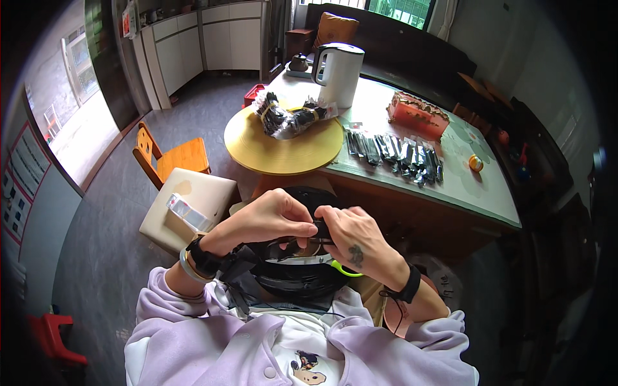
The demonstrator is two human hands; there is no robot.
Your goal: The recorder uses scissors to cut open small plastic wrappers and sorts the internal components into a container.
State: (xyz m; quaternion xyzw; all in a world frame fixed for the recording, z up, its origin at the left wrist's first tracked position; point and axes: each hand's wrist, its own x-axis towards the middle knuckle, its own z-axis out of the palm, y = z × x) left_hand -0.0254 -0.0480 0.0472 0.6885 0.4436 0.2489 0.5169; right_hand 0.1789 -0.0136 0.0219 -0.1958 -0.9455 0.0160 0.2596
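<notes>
My two hands meet over a round black container (302, 283) in front of my body. With thumb and fingers closed, my left hand (281, 215) pinches at a small, thin black item (320, 228). My right hand (354, 235) grips the same item from the other side, its fingers curled in. The fingers cover most of it, so its kind is not clear. Just below lies a flat silvery piece (299, 260) beside a lime-green loop (346, 269), which look like scissors. Black loose material fills the container around them.
Ahead stands a table (476, 193) with a row of bagged black items (396, 156), a white kettle (341, 74), a pink box (418, 116) and a small ball (476, 163). Black bundles (290, 119) rest on a round yellow board (283, 154). A clear case (187, 212) lies on a cream stool (209, 186).
</notes>
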